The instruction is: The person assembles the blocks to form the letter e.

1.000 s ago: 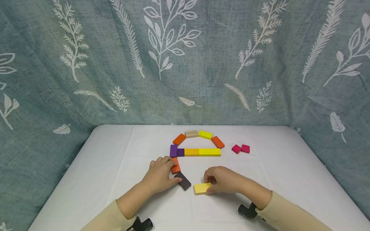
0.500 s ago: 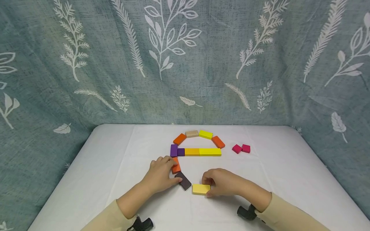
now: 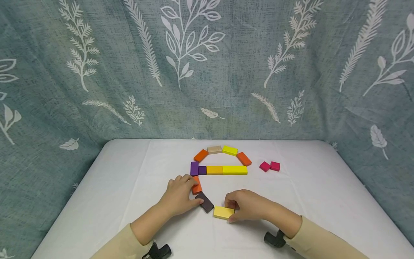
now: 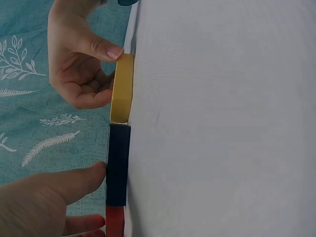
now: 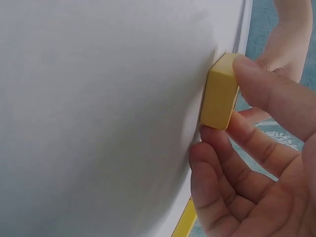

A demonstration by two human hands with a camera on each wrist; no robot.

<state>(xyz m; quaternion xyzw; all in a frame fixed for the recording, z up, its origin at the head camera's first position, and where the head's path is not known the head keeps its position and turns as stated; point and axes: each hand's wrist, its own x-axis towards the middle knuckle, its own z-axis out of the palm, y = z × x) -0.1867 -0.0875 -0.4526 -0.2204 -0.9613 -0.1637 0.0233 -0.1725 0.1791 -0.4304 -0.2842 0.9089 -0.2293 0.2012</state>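
Note:
My right hand [image 3: 249, 205] pinches a pale yellow wooden block [image 3: 222, 212] between thumb and fingers, holding it by its right end. The block's left end is right at the lower corner of a dark block [image 3: 205, 202]; in the left wrist view the yellow block [image 4: 122, 89] and dark block [image 4: 118, 163] stand end to end. My left hand [image 3: 179, 196] rests beside the curve, its thumb at the dark block and its fingers over an orange block [image 3: 196, 186]. From the right wrist, the yellow block [image 5: 219, 94] shows between thumb and fingertips.
Above lie two purple blocks [image 3: 194, 168] and a straight row with an orange-yellow block [image 3: 214, 170] and a long yellow block [image 3: 234, 170]. Orange, tan and yellow blocks [image 3: 230, 150] arch behind. Two crimson cubes [image 3: 270, 166] sit at right on the white tablecloth [image 3: 145, 162].
My right hand has slid the pale yellow block left, up to the dark block, and turned it so its right end sits nearer me. The left hand has stayed in place.

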